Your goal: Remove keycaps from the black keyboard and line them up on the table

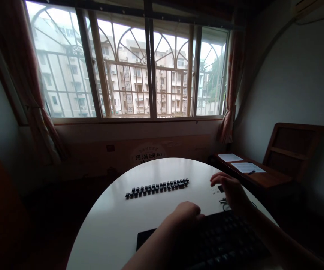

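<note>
A black computer keyboard (pixel 223 236) lies at the table's near side, partly hidden by my forearms. My left hand (pixel 186 210) is curled over its far edge, knuckles up and fingertips mostly out of sight. To the right, my right hand (pixel 229 184) hovers over the tabletop with its fingers bent and apart, and nothing shows in them. Beneath it are a small dark piece (pixel 220 188) and a few tiny pale bits (pixel 214 191). Two rows of loose black keycaps (pixel 156 188) stand farther off, left of my right hand.
The round white table (pixel 108 217) carries all of this. A dark cable (pixel 224 203) coils beyond the keyboard. At right, a wooden bench (pixel 279 178) holds paper sheets (pixel 247 167) and a pen (pixel 251 172). A barred window (pixel 150 75) and curtains (pixel 24 63) are ahead.
</note>
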Tool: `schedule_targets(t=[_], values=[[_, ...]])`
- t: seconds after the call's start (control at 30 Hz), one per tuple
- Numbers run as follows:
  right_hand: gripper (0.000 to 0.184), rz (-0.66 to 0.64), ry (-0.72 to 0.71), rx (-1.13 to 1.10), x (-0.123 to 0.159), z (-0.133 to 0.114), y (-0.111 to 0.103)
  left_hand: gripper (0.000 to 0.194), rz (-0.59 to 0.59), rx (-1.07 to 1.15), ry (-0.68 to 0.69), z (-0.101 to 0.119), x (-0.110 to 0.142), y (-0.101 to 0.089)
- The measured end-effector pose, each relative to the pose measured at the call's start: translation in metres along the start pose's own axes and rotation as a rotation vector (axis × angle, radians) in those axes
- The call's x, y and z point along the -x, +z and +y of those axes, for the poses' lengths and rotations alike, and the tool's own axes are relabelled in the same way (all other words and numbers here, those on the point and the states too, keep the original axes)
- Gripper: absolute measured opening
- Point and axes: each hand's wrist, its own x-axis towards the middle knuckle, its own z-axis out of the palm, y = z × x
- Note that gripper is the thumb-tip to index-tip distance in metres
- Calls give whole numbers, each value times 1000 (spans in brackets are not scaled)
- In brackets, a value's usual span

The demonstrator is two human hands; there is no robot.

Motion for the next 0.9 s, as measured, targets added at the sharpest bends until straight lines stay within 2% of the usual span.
schedule_targets(t=[0.1,0.17,0.23,0.3,0.43,0.57,0.73,0.9], values=[[73,116,297,-84,40,11,-24,31,23,-31,3,1,-2,0],[74,182,496,-147,63,20,-29,32,26,-28,17,-1,-6,1],[71,223,603,-206,79,27,-27,31,23,-25,21,-2,-10,3],[63,205,623,-260,87,31,-20,32,17,-25,27,-2,-13,4],[43,106,552,-320,84,28,-12,33,20,-38,31,-1,-13,2],[41,45,530,-288,83,25,-9,33,20,-54,19,0,-13,1],[25,85,514,-344,88,29,-9,32,32,-59,43,-1,-15,3],[32,147,585,-262,86,34,-16,30,47,-43,46,-4,-16,5]])
